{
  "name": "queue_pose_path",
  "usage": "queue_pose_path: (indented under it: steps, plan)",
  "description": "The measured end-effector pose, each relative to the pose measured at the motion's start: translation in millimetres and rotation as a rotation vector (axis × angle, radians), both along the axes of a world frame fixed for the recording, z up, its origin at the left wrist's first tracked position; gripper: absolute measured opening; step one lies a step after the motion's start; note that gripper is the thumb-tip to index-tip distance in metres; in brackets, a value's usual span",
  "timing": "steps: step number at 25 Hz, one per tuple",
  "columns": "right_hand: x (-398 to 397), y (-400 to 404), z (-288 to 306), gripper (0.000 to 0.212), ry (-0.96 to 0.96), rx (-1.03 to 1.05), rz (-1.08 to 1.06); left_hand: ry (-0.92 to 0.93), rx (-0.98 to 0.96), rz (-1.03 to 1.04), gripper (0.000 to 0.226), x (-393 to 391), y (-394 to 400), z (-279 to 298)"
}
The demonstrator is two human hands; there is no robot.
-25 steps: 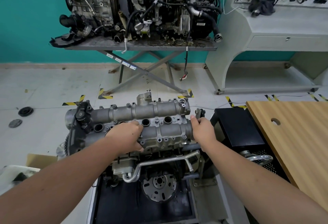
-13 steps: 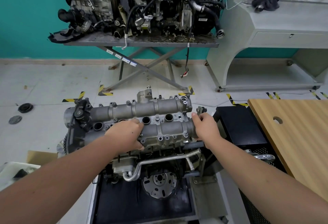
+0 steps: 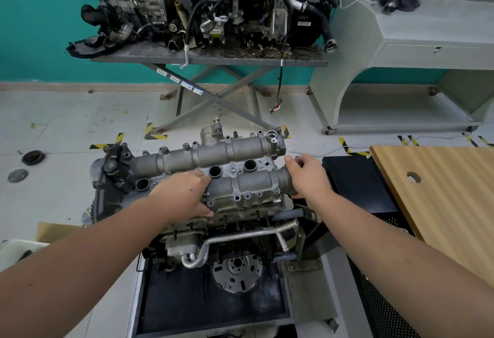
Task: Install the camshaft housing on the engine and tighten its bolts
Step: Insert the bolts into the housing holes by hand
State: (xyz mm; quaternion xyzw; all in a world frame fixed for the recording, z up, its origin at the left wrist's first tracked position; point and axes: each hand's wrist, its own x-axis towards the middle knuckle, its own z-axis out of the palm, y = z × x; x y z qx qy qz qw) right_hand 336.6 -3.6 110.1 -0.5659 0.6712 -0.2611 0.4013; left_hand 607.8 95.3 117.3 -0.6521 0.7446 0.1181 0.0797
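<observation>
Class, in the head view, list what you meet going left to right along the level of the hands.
Black disc on the floor → left hand → camshaft housing → right hand → wooden tabletop.

A single wide-angle head-worn view looks forward and down from close above the engine [image 3: 213,230], with both forearms reaching in from the bottom corners. It faces a teal wall [image 3: 34,30] across the floor [image 3: 53,123], its straight lines bowed toward the edges.

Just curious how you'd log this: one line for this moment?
step: seating camshaft housing on engine | left hand: grips near side | right hand: grips right end | bolts: not being tightened
</observation>
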Motion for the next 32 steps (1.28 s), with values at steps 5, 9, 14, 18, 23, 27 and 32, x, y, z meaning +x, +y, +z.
queue_pose_path:
  steps: [5, 9, 14, 18, 23, 27, 32]
  plan:
    - [-2.1, 2.2, -5.1, 0.038, -0.037, 0.056, -0.015, -0.02, 0.012, -0.002, 0.058, -5.3, 0.5, 1.1]
    - [-3.7, 3.0, -9.2, 0.044, -0.043, 0.06, -0.023, -0.015, 0.005, 0.002, 0.057, -5.1, 2.0, -2.3]
    - [-5.4, 0.0, -6.2, 0.043, -0.062, 0.066, -0.033, -0.011, 0.01, 0.01, 0.056, -11.0, -1.4, -2.3]
    - [-8.1, -1.7, -9.7, 0.046, -0.066, 0.066, -0.033, -0.004, 0.008, 0.007, 0.056, -13.5, -2.6, -2.7]
    - [-7.4, -1.0, -11.8, 0.04, -0.055, 0.06, -0.029, -0.013, 0.005, 0.002, 0.056, -11.7, -3.2, -5.6]
    - [-8.6, 0.2, -21.6, 0.04, -0.021, 0.069, -0.031, -0.041, 0.013, 0.0, 0.059, -13.1, -3.6, -9.4]
    - [-9.0, -1.3, -27.1, 0.041, -0.008, 0.07, -0.025, -0.049, 0.023, -0.002, 0.056, -14.1, -6.6, -10.6]
